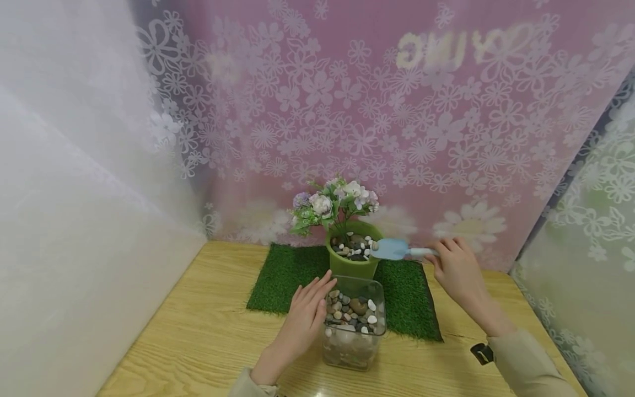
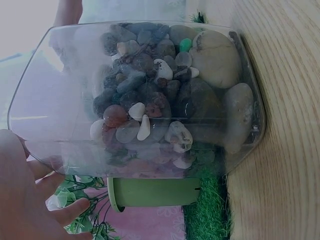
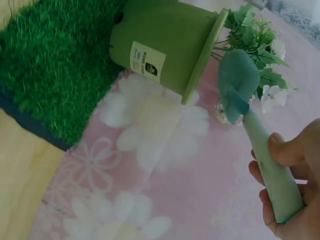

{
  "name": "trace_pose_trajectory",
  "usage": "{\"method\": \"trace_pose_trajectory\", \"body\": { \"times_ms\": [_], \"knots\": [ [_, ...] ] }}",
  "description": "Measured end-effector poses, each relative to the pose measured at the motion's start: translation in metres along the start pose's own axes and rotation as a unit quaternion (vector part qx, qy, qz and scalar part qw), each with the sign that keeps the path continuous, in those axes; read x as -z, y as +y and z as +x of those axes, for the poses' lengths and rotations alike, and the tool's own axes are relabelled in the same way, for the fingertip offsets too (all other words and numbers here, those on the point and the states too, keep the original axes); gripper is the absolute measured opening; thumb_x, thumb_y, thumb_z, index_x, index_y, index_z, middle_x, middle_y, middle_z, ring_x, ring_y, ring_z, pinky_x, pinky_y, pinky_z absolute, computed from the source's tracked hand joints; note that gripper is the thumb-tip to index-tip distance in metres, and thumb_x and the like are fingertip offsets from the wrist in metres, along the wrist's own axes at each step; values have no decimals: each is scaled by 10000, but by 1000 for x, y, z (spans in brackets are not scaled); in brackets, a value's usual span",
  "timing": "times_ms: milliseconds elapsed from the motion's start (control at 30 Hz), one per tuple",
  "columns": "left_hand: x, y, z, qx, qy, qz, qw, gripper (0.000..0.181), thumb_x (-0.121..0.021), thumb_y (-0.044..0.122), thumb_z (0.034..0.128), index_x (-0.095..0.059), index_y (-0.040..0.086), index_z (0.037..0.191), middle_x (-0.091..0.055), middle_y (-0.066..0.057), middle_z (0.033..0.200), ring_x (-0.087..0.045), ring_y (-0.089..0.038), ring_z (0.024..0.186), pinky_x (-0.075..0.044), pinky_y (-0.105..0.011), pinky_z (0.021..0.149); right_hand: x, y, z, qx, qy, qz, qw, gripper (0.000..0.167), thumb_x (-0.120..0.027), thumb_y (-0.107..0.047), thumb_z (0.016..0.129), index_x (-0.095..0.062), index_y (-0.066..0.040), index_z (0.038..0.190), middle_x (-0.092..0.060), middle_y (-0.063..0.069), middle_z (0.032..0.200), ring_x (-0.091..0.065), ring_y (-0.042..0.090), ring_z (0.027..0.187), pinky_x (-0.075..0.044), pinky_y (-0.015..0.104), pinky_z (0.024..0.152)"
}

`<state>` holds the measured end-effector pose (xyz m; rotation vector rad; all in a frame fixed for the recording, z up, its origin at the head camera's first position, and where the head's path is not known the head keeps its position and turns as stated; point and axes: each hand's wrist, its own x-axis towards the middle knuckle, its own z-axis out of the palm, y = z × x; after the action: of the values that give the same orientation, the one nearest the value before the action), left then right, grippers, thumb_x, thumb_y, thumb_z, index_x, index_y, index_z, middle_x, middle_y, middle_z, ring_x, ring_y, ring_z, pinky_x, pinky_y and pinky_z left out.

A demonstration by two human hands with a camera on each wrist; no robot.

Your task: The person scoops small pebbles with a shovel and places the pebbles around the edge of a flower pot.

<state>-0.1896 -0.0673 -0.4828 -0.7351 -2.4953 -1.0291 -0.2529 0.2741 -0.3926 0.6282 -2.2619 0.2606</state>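
Note:
My right hand (image 1: 458, 270) grips the pale handle (image 3: 272, 170) of a small blue trowel (image 1: 393, 249). Its blade is held level over the right rim of a green flowerpot (image 1: 353, 269), with a pebble (image 1: 375, 246) at the tip. White and purple flowers (image 1: 333, 203) rise from the pot, and mixed stones (image 1: 355, 255) cover its inside. In front stands a clear plastic container (image 2: 60, 100), part full of pebbles (image 2: 135, 90). Along its upper left edge rests my left hand (image 1: 305, 311), fingers extended; the left wrist view shows them spread by the rim.
The pot stands on a green artificial grass mat (image 1: 409, 300) laid on a wooden table (image 1: 198, 325). Behind it hangs a pink floral curtain (image 1: 317, 127). Pale sheets close in the left and right sides.

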Motion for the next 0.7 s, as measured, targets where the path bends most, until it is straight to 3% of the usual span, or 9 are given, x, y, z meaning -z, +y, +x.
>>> {"method": "trace_pose_trajectory", "body": {
  "times_ms": [267,500,700],
  "knots": [
    [-2,-1,1,-23,12,-17,10000,462,-415,136,1090,-448,181,1549,-337,25,1640,-356,-326,1475,-227,-714,1129,-2,-1,13,227,-166,-351,9990,174,-818,-15,800,-711,48,921,-630,194,880,-509,376,830,-419,496,734],
    [-1,1,1,17,-15,-93,10000,460,-412,144,1093,-445,179,1550,-325,39,1643,-347,-315,1482,-214,-707,1139,2,-2,18,329,70,-430,9985,188,-825,-1,785,-702,56,916,-622,197,875,-512,381,836,-422,485,710],
    [-2,-2,0,24,28,-54,10000,462,-406,146,1095,-440,184,1554,-323,45,1645,-346,-313,1482,-216,-707,1139,15,-6,21,282,263,-164,9991,192,-815,20,777,-713,53,937,-613,166,839,-506,349,794,-434,463,707]
  ]
}}
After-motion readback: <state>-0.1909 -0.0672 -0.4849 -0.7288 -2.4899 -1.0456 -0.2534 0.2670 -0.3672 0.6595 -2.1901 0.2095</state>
